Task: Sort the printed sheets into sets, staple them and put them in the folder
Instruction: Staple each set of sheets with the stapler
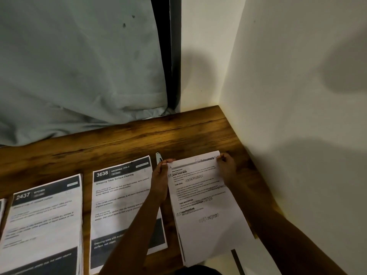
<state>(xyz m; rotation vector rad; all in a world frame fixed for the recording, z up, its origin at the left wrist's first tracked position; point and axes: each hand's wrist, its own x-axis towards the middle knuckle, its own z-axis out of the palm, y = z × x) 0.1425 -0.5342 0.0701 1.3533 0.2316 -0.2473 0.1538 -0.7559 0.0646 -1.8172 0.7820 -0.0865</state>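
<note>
- Across the lower half of the frame, the wooden desk (119, 139) carries sheets already sorted into piles. I see no staples or folder, so stapling and filing seem left to do.
- Lower left, the kitchen pile (45, 225) reads "2437 KITCHEN".
- At centre, the dressing-table pile (119, 195) reads "3638 DRESSING TABLE" and "Dressing Table Surface Cleaning".
- Lower right, the scribbled pile (206, 215) shows "TASK GOAL" and "TASK DESCRIPTION".
- My left hand (160, 175) pinches its top left corner, my right hand (226, 167) its top right.
- Just above my left hand lies a grey tool (158, 156), possibly the stapler.
</note>
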